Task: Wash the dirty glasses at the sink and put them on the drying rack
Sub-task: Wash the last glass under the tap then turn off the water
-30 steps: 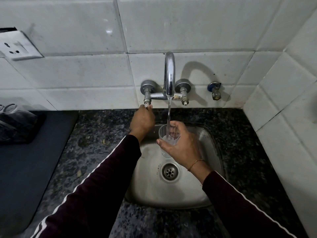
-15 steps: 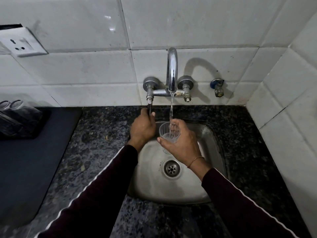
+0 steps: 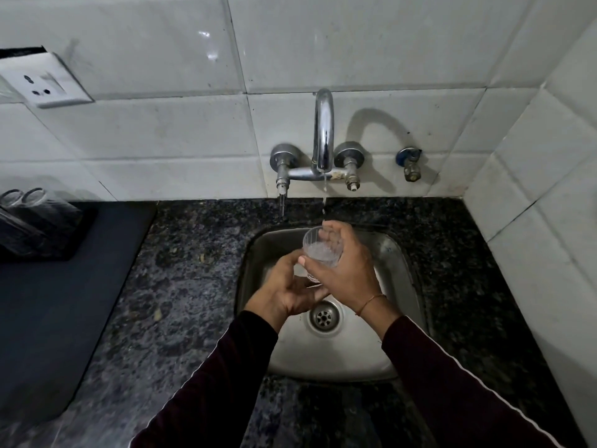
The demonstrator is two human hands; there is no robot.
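A clear ribbed glass [image 3: 321, 250] is tilted over the steel sink [image 3: 339, 357], under a thin stream of water from the chrome tap [image 3: 324, 130]. Some water sits in the glass. My right hand [image 3: 349, 273] grips it from the right, fingers round its far side and thumb on the near side. My left hand [image 3: 284, 289] is just below and to the left, thumb raised beside the glass and fingers curled under its base. Two more clear glasses [image 3: 22, 197] lie at the far left on a dark rack [image 3: 38, 234].
A dark mat [image 3: 48, 302] covers the counter left of the sink. Speckled granite counter [image 3: 181, 279] surrounds the basin. The left tap handle [image 3: 282, 185] hangs free. A small valve [image 3: 412, 166] and a wall socket [image 3: 45, 82] are on the tiled wall. A tiled side wall stands at the right.
My left hand has let go of the left tap handle and come down to the base of the glass. My right hand keeps the glass under the stream.
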